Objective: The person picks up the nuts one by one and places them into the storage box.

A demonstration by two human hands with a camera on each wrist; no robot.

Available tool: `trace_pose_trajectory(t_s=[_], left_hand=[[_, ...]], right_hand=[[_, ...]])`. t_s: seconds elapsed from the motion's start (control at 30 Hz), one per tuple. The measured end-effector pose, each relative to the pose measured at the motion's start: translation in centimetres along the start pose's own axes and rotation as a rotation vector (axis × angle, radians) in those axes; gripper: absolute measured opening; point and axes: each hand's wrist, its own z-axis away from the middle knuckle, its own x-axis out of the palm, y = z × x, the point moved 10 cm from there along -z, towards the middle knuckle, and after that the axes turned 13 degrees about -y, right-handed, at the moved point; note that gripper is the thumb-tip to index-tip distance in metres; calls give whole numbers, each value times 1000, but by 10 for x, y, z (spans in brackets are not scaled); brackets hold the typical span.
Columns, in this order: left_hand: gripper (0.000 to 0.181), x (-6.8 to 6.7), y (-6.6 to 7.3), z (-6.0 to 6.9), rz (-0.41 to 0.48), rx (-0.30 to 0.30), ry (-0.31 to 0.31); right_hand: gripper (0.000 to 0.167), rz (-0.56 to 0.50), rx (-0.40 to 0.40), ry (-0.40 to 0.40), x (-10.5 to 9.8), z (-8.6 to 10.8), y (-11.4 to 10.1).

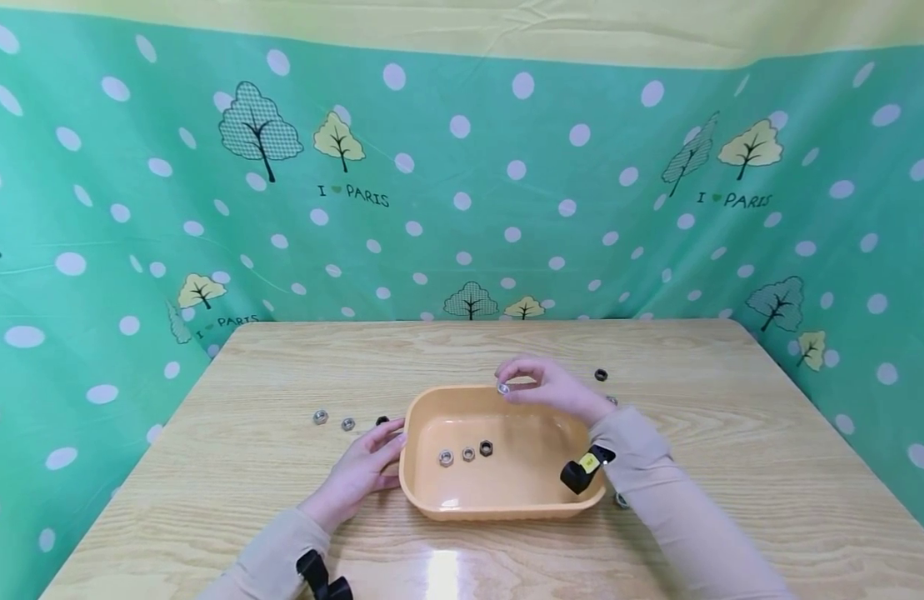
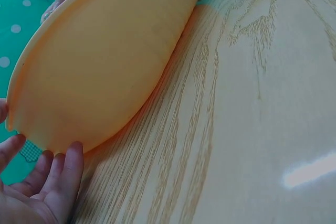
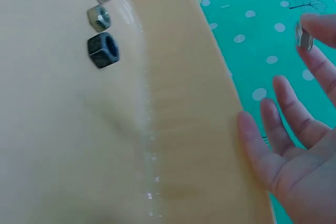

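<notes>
A shallow peach-orange tray [image 1: 506, 512] stands on the table in front of me. At its left wall, my left hand [image 1: 362, 468] rests its extended fingertips against the outside. Above the tray's far rim, my right hand [image 1: 544, 387] pinches a silver hex nut [image 3: 303, 36] between thumb and index finger, the other fingers spread. On the tray floor lie three nuts in a row: a larger silver nut [image 1: 447, 457], a smaller silver nut [image 1: 468, 454] and a black nut [image 1: 486, 448].
Left of the tray lie two silver nuts, one farther out [image 1: 321, 417], and a black nut [image 1: 382, 421] near my left fingers. On the right are another black nut [image 1: 601, 375], a silver nut [image 1: 612, 400] and a partly hidden nut [image 1: 621, 501]. A patterned green curtain [image 1: 462, 167] hangs behind the wooden table [image 1: 244, 467].
</notes>
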Motion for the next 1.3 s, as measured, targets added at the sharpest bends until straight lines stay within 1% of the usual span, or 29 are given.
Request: trace_pose_trajectory(t_s=[0.07, 0.17, 0.27, 0.43, 0.5, 0.6, 0.7, 0.9, 1.0, 1.13, 1.3], left_hand=[[55, 1, 0, 0, 0, 0, -3], [54, 1, 0, 0, 0, 1, 0], [54, 1, 0, 0, 3, 2, 5], [55, 1, 2, 1, -3, -1, 14], [55, 0, 1, 1, -7, -6, 17], [54, 0, 1, 1, -9, -12, 19], [54, -1, 1, 2, -11, -11, 22], [51, -2, -2, 0, -5, -11, 45], [50, -3, -2, -1, -3, -13, 53], [50, -2, -3, -1, -3, -11, 46], [51, 0, -3, 0, -7, -14, 37]], right_hand=[[28, -37, 10, -22, 4, 0, 5], [32, -60, 15, -59, 9, 0, 7], [30, -34, 8, -102, 13, -2, 6], [22, -1, 15, -221, 27, -5, 6], [18, 21, 14, -244, 31, -7, 7], [15, 52, 25, -254, 34, -9, 10], [15, 90, 55, -288, 40, -10, 15], [18, 171, 60, -376, 54, -12, 20], [17, 246, 83, -390, 59, -13, 22], [15, 346, 124, -394, 64, -14, 25], [16, 419, 149, -399, 68, -13, 26]])
